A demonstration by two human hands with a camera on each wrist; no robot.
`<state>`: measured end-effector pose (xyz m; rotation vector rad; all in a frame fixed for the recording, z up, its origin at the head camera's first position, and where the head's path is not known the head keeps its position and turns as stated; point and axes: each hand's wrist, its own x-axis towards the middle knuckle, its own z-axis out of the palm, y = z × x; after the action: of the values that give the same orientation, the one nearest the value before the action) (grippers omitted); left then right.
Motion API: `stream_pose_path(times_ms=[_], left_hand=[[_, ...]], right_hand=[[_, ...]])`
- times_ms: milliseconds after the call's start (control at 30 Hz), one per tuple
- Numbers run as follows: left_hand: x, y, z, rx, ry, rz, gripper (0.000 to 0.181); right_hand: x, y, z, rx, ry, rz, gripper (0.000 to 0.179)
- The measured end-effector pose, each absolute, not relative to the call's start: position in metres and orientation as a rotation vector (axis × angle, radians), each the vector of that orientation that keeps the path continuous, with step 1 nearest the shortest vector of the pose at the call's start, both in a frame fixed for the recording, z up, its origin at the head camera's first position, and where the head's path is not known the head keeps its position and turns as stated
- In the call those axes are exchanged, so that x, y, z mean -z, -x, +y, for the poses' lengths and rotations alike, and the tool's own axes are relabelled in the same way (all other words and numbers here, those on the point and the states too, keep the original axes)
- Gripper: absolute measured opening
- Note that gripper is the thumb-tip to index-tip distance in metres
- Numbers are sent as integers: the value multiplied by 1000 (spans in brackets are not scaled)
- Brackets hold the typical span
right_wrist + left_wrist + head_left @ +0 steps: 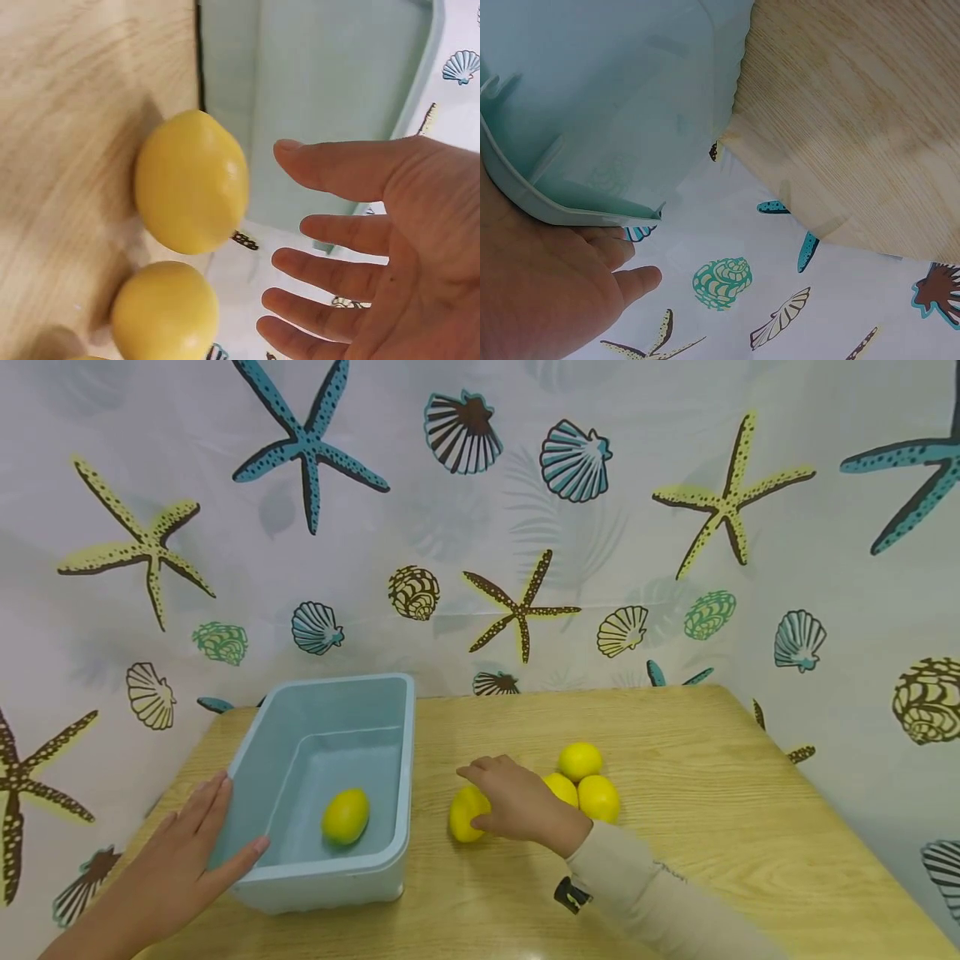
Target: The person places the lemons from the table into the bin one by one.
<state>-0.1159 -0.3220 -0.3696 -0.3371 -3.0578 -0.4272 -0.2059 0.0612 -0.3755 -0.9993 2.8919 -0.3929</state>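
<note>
A light blue plastic bin stands on the left of the table, with one yellow lemon lying inside. My left hand rests against the bin's left side near the front corner, fingers extended; the left wrist view shows the palm beside the rim. Right of the bin, my right hand reaches over another lemon. In the right wrist view its thumb and fingers are spread, with a gap between them and the nearest lemon. Behind the right wrist, three lemons sit clustered.
The wooden table extends to the right and toward the front. A white cloth printed with starfish and shells hangs behind and along the sides. A small black object shows at my right sleeve.
</note>
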Motion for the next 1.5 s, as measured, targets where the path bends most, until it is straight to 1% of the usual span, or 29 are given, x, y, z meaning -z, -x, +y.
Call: stream_pose_path(times_ms=[167,300,400,533,700,1333,1500], left_hand=[[371,116,-322,434,340,-3062,91],[371,116,-322,438,345,-3053,91],[371,117,-322,443,351,-3046,91],[371,117,-323,451,355,-3048,91],[371,117,-323,459,361,-3043,92],[372,116,-323,472,351,-3045,91],[371,116,-323,476,358,-3043,91]], right_hand=[[391,207,61,326,1147,2851,62],[400,206,60,170,1319,2857,61],[407,207,58,51,1381,2879,58],[414,208,55,-18,1376,2880,56],[417,208,53,-64,1380,2868,58],[416,211,51,-201,1466,2862,49],[411,214,51,-180,1474,2884,51]])
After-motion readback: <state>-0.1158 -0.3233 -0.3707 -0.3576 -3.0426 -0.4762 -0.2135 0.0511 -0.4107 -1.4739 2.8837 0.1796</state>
